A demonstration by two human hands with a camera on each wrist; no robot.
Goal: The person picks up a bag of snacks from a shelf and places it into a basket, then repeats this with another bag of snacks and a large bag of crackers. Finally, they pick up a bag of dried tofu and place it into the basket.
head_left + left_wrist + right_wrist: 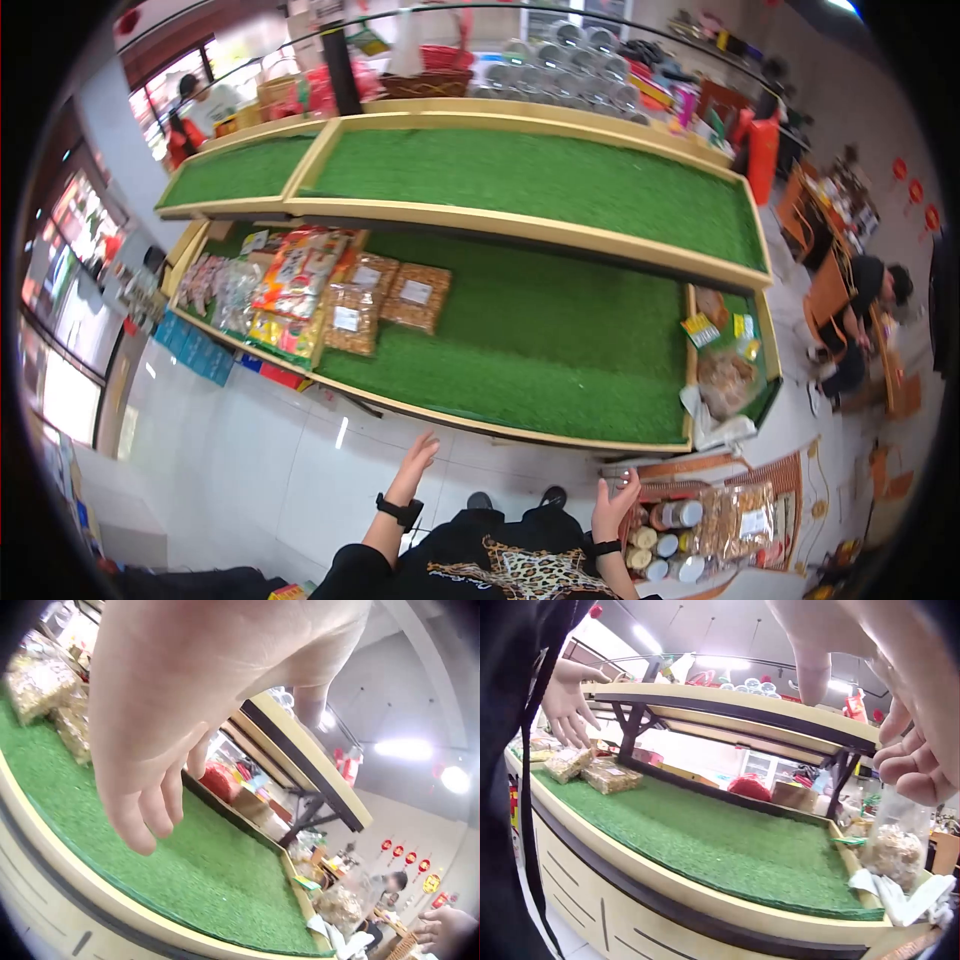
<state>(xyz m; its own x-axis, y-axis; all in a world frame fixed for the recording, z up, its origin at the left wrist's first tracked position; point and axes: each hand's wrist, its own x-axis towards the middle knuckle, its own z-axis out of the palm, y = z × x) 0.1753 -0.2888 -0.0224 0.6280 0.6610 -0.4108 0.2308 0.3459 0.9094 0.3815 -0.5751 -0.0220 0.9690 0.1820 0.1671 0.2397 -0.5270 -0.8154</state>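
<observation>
Both hands are raised in front of the body and hold nothing. The left hand [415,468] is just before the front edge of the green-lined shelf [520,350], its fingers loosely extended; the left wrist view shows it [172,712] large above the green mat. My right hand [612,508] is beside the basket of jars and packs, fingers relaxed and pointing up; in the right wrist view [907,697] its fingers bend slightly. Bagged nut-like snacks [417,296] lie on the shelf's left part, beside red and white packets [300,265].
An upper green shelf [530,180] runs behind. A clear bag of brown food [727,382] stands in the right compartment. The woven basket [790,480] holds jars [683,514] and packs at lower right. A seated person [865,300] is at far right.
</observation>
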